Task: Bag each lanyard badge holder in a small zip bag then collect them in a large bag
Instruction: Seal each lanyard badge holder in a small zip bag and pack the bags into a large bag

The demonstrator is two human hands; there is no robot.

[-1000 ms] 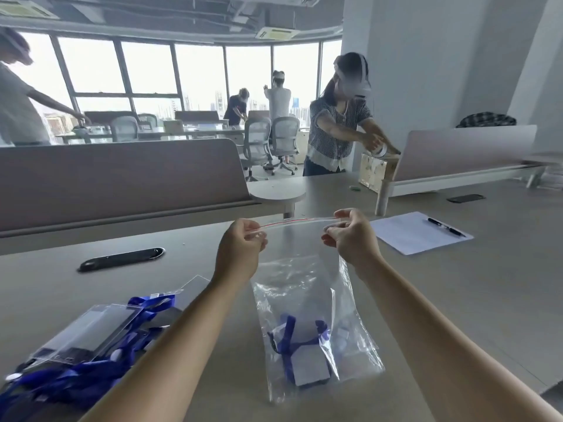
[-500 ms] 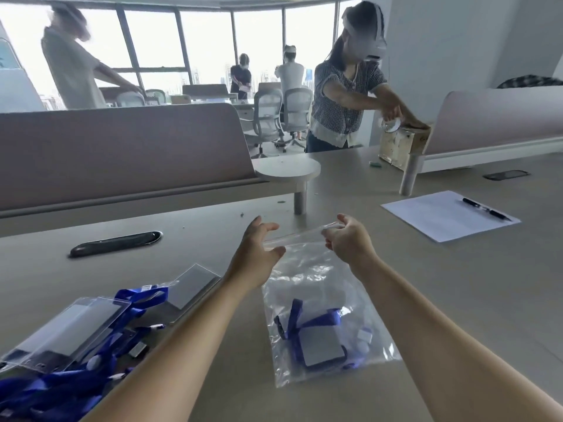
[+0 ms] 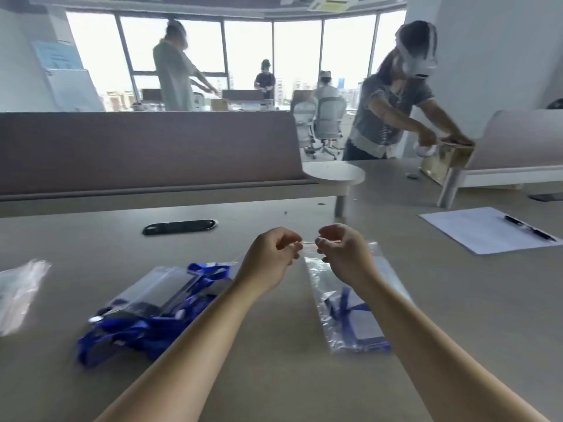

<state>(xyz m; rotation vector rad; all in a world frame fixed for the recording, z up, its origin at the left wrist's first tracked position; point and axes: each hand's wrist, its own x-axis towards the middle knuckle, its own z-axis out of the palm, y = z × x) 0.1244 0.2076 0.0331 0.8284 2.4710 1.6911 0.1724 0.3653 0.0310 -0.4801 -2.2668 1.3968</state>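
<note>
Change: a second ago the two hands held the mouth of the zip bag (image 3: 327,284) stretched wide, well apart and lifted. Half a second ago the left hand had let go and was spread open. Now the left hand (image 3: 271,257) and right hand (image 3: 344,254) are close together, fingers curled, each pinching the red-lined seal strip at the bag's top edge. The bag lies flat on the desk (image 3: 289,354), running toward the near edge under the right forearm.

Reading: the seal is being pressed shut. Motion blur at the fingertips; I cannot tell whether the strip is closed along its whole length.

Task's thing: one badge holder (image 3: 362,324) with its blue lanyard sits inside the bag, at its bottom end nearest the near edge.

Remaining: a pile of lanyard badge holders (image 3: 158,306) lies unbagged to the left of the left forearm. More clear plastic (image 3: 18,287), blurred, lies at the left edge, probably spare bags.

Surroundings: black cable slot (image 3: 179,226) beyond the hands; sheet of paper (image 3: 475,233) with a pen (image 3: 530,231) toward the right edge. Nothing lies between hands and bag. A person (image 3: 393,117) works at the far right corner, well apart.
</note>
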